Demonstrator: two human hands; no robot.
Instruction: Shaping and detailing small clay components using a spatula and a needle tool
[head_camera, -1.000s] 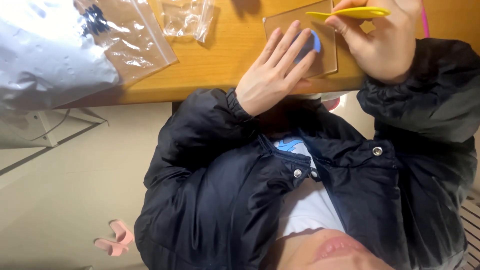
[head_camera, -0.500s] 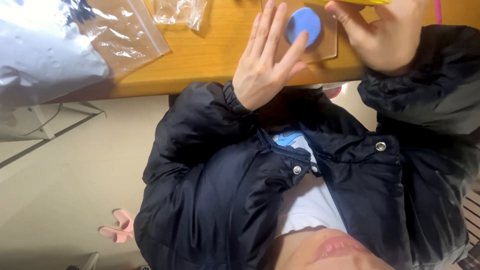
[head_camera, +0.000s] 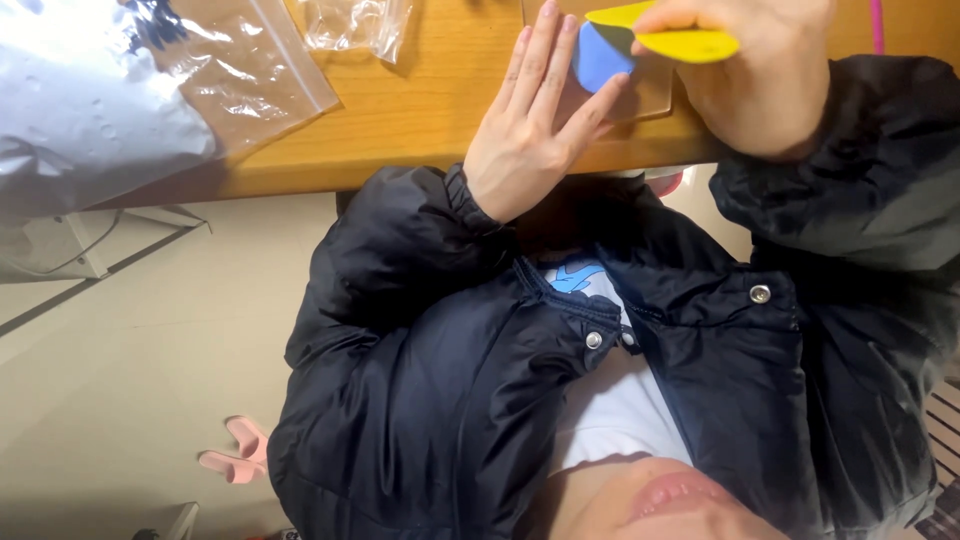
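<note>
At the upper left of the frame, a clear zip bag (head_camera: 250, 70) lies on the wooden table (head_camera: 420, 110) with dark bits inside, partly over a grey padded bag (head_camera: 80, 110); a 2nd, smaller clear bag (head_camera: 355, 22) sits at top centre, contents unclear. The left hand (head_camera: 530, 120) rests flat, fingers spread, on a clear square plate (head_camera: 650, 95) bearing a blue disc (head_camera: 600, 58). The right hand (head_camera: 760, 75), upper right, pinches a yellow flat tool (head_camera: 690, 42) just over the disc. The plate lies near the table's front edge
</note>
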